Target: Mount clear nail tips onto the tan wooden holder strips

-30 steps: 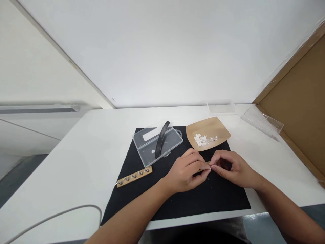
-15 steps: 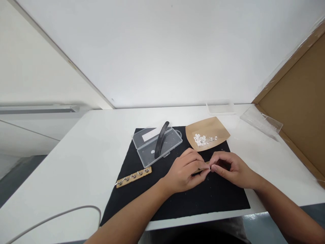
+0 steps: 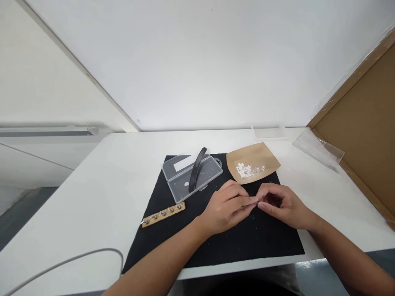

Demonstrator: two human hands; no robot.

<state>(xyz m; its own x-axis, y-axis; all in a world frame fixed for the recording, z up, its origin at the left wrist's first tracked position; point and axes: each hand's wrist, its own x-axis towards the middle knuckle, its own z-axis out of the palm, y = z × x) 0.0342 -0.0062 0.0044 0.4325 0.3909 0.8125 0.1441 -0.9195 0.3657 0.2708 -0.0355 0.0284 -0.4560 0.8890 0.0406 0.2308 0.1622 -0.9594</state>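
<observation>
My left hand (image 3: pixel 231 204) is closed over the black mat (image 3: pixel 237 250), its fingertips pinched together. My right hand (image 3: pixel 282 204) is also closed, thumb against index finger, and its fingertips meet those of my left hand. Whatever lies between the fingers is hidden or too small to make out. Just beyond the hands sits a tan paper tray (image 3: pixel 268 158) holding a heap of small white pieces (image 3: pixel 244 170). Left of it, a black curved nail file (image 3: pixel 196 170) rests across an open clear plastic case (image 3: pixel 211 174). A tan strip with several metal pegs (image 3: pixel 163 214) lies near my left forearm.
The mat covers part of a white table (image 3: pixel 101 197). At the back right stand a faint clear container (image 3: pixel 269 132) and a clear plastic box (image 3: pixel 319 149), beside a cardboard panel (image 3: pixel 367 123). A grey cable (image 3: pixel 70 258) curves over the table's left front.
The fingers of my left hand have closed further toward the right fingertips, and the tan edge that showed between them is now hidden. The view has shifted slightly.
</observation>
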